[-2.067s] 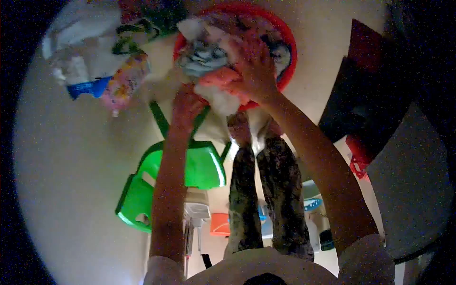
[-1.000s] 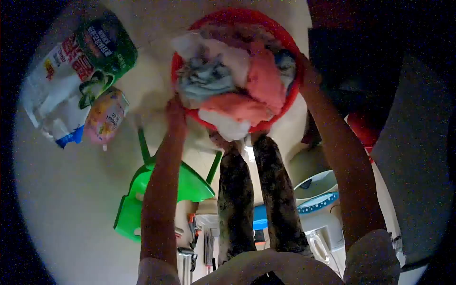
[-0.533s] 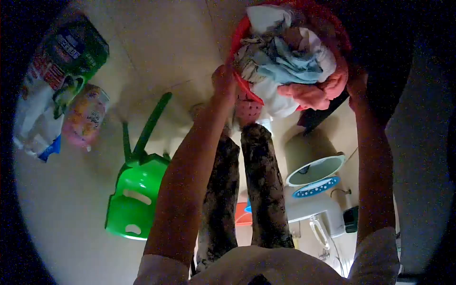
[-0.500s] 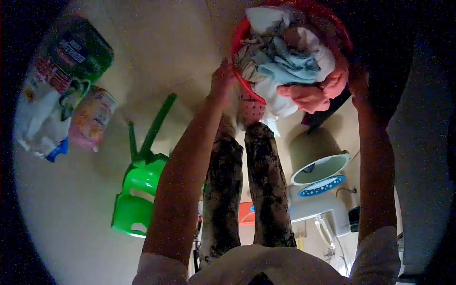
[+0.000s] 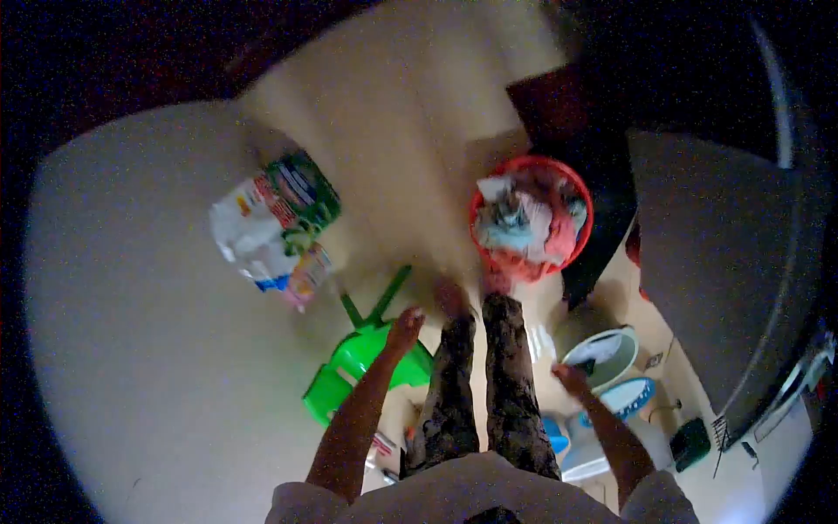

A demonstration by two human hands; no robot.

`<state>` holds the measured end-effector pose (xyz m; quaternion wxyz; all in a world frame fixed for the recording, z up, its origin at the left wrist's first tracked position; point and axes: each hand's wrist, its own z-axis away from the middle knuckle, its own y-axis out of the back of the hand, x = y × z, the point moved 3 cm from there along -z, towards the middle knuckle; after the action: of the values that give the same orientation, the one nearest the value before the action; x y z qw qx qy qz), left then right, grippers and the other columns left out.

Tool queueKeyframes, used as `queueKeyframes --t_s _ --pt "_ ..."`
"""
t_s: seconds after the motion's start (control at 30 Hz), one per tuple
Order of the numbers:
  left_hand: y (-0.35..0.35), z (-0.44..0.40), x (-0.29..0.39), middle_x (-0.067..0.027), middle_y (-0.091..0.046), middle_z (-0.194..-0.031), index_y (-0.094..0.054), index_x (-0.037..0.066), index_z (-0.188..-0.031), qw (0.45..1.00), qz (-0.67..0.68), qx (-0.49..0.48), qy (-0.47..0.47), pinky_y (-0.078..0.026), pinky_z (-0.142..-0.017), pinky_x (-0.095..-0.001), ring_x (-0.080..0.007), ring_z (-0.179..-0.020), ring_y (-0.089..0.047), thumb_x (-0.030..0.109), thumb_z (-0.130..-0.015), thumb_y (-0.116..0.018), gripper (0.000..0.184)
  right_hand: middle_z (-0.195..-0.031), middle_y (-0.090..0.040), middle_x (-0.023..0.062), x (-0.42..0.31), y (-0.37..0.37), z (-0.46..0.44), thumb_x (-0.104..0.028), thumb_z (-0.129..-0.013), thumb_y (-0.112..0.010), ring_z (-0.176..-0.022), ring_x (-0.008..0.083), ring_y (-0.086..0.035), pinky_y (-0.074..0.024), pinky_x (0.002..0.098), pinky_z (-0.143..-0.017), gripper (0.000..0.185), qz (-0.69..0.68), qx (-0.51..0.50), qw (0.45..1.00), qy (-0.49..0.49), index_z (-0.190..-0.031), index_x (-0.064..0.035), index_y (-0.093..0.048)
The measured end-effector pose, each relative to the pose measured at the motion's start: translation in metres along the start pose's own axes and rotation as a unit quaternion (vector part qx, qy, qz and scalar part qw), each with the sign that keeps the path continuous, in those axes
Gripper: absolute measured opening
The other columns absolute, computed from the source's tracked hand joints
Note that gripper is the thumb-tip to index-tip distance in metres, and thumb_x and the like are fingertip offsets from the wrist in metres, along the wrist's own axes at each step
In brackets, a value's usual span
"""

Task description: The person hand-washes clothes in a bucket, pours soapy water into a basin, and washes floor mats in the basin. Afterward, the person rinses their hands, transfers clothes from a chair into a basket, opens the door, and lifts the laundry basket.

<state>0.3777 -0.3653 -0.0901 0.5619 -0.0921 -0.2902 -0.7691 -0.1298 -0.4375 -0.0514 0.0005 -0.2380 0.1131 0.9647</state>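
Note:
A round red basket (image 5: 587,229) heaped with clothes (image 5: 529,229) stands on the floor in front of my feet; white, light blue and coral pieces show on top. Neither hand touches the basket. My left hand (image 5: 406,330) hangs over a green plastic chair (image 5: 360,362), loosely open and holding nothing. On the other side, my right hand (image 5: 572,380) is near a pale bucket (image 5: 607,358), its fingers loosely apart with nothing in them. Both hands look small and a little blurred.
Large packages (image 5: 279,218) lie on the floor at the left. A blue-rimmed oval thing (image 5: 624,399) is beside the bucket. Dark furniture (image 5: 602,175) stands behind the basket, and a grey panel (image 5: 707,253) rises at the right.
Both hands have let go of the red basket and drawn back toward my body. The basket now sits farther away on the floor, and my view has shifted.

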Motion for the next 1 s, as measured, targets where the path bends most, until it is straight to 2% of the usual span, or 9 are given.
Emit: queueKeyframes --t_s 0.03,0.23,0.37,0.43,0.5,0.57,0.7,0.77,1.0 --pt "0.016 0.022 0.023 -0.0190 -0.053 -0.111 -0.045 0.002 -0.119 0.968 0.233 0.016 0.090 -0.043 -0.086 -0.0357 -0.0283 -0.101 -0.052 0.023 -0.084 -0.053 0.042 -0.085 -0.062 0.0079 -0.085 0.056 0.043 -0.029 -0.089 -0.047 -0.084 0.0201 -0.059 -0.0462 0.0355 -0.072 0.027 -0.185 0.078 0.979 -0.020 -0.100 -0.0070 -0.059" --pt "0.089 0.080 0.116 -0.0161 -0.054 -0.106 -0.045 0.001 -0.118 0.948 0.303 -0.056 0.082 -0.043 -0.085 -0.0329 -0.0263 -0.103 -0.049 0.017 -0.083 -0.056 0.039 -0.097 -0.059 0.0071 -0.133 0.058 0.120 -0.015 -0.087 -0.053 -0.087 0.0153 -0.055 -0.0443 0.0271 -0.079 0.030 -0.571 0.015 0.821 -0.021 -0.115 -0.0057 -0.051" --pt "0.161 0.064 0.229 -0.0177 -0.046 -0.119 -0.041 -0.001 -0.121 0.984 -0.053 0.131 -0.105 -0.036 -0.093 -0.0386 -0.0317 -0.108 -0.044 0.019 -0.078 -0.062 0.052 -0.099 -0.059 0.0067 -0.077 -0.015 0.088 -0.013 -0.085 -0.055 -0.091 0.0155 -0.055 -0.0449 0.0270 -0.078 0.033 -0.497 0.045 0.866 0.027 -0.116 -0.0065 -0.050" --pt "0.211 0.054 0.313 -0.0210 -0.037 -0.128 -0.039 -0.001 -0.123 0.943 -0.128 0.232 -0.203 -0.032 -0.097 -0.0409 -0.0354 -0.117 -0.036 0.020 -0.077 -0.062 0.056 -0.100 -0.059 0.0085 -0.076 -0.027 0.080 -0.010 -0.082 -0.057 -0.095 0.0186 -0.055 -0.0461 0.0282 -0.077 0.036 -0.688 -0.164 0.669 -0.228 -0.117 -0.0057 -0.049" --pt "0.269 0.034 0.395 -0.0235 -0.030 -0.132 -0.036 0.000 -0.126 0.889 -0.168 0.298 -0.305 -0.028 -0.100 -0.0418 -0.0382 -0.122 -0.030 0.022 -0.077 -0.061 0.059 -0.094 -0.059 0.0096 -0.184 0.076 0.098 -0.009 -0.080 -0.057 -0.088 0.0205 -0.056 -0.0471 0.0273 -0.073 0.036 -0.718 -0.021 0.695 -0.039 -0.114 -0.0053 -0.050" --pt "0.323 0.025 0.478 -0.0229 -0.025 -0.136 -0.029 0.000 -0.130 0.859 -0.233 0.339 -0.305 -0.025 -0.101 -0.0448 -0.0381 -0.124 -0.027 0.020 -0.076 -0.061 0.066 -0.088 -0.059 0.0108 -0.067 -0.015 0.053 -0.017 -0.081 -0.055 -0.082 0.0215 -0.055 -0.0467 0.0292 -0.062 0.034 -0.658 0.030 0.753 -0.008 -0.112 -0.0045 -0.051" --pt "0.418 0.000 0.612 -0.0235 -0.018 -0.138 -0.025 0.000 -0.132 0.694 -0.286 0.459 -0.475 -0.022 -0.102 -0.0462 -0.0413 -0.123 -0.024 0.018 -0.071 -0.064 0.074 -0.089 -0.061 0.0119 -0.087 0.009 0.010 -0.032 -0.084 -0.051 -0.063 0.0241 -0.058 -0.0412 0.0334 -0.042 0.037 -0.903 -0.185 0.375 -0.094 -0.116 -0.0131 -0.048" --pt "0.449 -0.002 0.668 -0.0228 -0.035 -0.130 -0.037 0.001 -0.125 0.606 -0.293 0.519 -0.527 -0.030 -0.097 -0.0446 -0.0381 -0.116 -0.037 0.022 -0.078 -0.059 0.056 -0.086 -0.060 0.0102 -0.144 0.064 0.019 -0.030 -0.081 -0.054 -0.062 0.0208 -0.058 -0.0392 0.0243 -0.044 0.036 -0.704 0.084 0.661 -0.243 -0.111 -0.0126 -0.052" --pt "0.513 -0.027 0.735 -0.0236 -0.020 -0.134 -0.014 -0.001 -0.135 0.676 -0.276 0.379 -0.568 -0.027 -0.100 -0.0436 -0.0382 -0.124 -0.024 0.015 -0.084 -0.058 0.068 -0.080 -0.059 0.0065 -0.173 0.032 -0.021 -0.033 -0.082 -0.055 -0.058 0.0167 -0.054 -0.0403 0.0256 -0.042 0.035 -0.704 0.126 0.685 -0.139 -0.111 -0.0138 -0.052"
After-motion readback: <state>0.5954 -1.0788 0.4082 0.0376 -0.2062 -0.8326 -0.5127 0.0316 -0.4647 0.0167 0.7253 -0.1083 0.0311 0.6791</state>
